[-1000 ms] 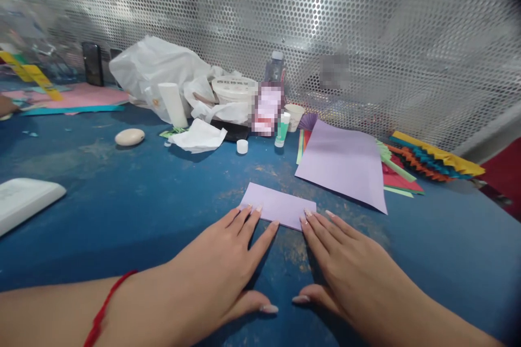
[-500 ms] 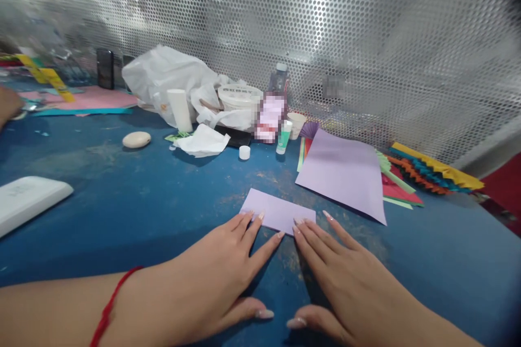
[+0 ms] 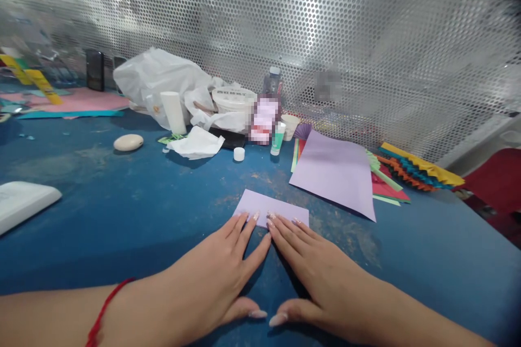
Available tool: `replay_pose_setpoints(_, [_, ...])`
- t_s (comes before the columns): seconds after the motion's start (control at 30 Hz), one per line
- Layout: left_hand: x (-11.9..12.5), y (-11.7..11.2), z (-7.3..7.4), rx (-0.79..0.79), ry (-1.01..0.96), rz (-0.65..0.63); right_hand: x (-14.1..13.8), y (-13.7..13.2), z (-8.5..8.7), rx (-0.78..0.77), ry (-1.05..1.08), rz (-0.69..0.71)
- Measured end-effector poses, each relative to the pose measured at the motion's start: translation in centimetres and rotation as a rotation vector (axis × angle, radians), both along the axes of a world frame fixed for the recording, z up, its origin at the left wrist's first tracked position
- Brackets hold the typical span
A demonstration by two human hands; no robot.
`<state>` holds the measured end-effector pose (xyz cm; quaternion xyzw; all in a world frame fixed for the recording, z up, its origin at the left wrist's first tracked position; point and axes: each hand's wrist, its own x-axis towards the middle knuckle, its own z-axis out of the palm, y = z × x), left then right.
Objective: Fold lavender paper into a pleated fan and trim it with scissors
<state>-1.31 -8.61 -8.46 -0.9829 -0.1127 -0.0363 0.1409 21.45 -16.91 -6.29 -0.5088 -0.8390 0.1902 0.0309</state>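
Note:
A small rectangle of lilac paper [image 3: 271, 209] lies flat on the blue table [image 3: 101, 190], its near edge under my fingertips. My left hand [image 3: 215, 265] rests palm down with its fingers spread, the tips on the paper's near left part. Beside it, my right hand [image 3: 313, 265] lies flat too, with its fingertips on the paper's near right part. Neither hand grips anything. A larger lilac sheet [image 3: 331, 173] lies just beyond the small piece, apart from both hands.
Behind the sheet stand a white plastic bag [image 3: 157, 84], a white tub [image 3: 233, 100], a pixelated packet [image 3: 264, 119] and a green-white tube [image 3: 277, 138]. A pleated multicoloured paper strip [image 3: 419, 168] sits at right, a white slab [image 3: 24, 206] at left, perforated metal behind.
My hands have slid closer together, the right one moving left so its fingertips nearly meet the left's. The whole scene has shifted slightly left and down in view.

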Motion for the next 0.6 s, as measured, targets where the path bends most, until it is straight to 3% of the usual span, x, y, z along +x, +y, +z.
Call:
replay_pose_setpoints(0.17, [0.1, -0.3, 0.9, -0.011, 0.033, -0.007, -0.1, 0.2, 0.2, 0.000, -0.008, -0.002])
replay_pose_setpoints(0.33, [0.2, -0.6, 1.6, -0.020, 0.105, 0.036, -0.4, -0.2, -0.3, 0.095, -0.109, -0.014])
replay_pose_setpoints(0.43, [0.3, -0.9, 1.8, 0.018, 0.096, 0.062, -0.4, -1.2, -1.3, 0.268, -0.249, -0.022])
replay_pose_setpoints(0.6, [0.3, -1.1, 1.9, 0.149, -0.068, 0.076, 0.3, -2.5, -2.2, 0.704, -0.435, 0.011])
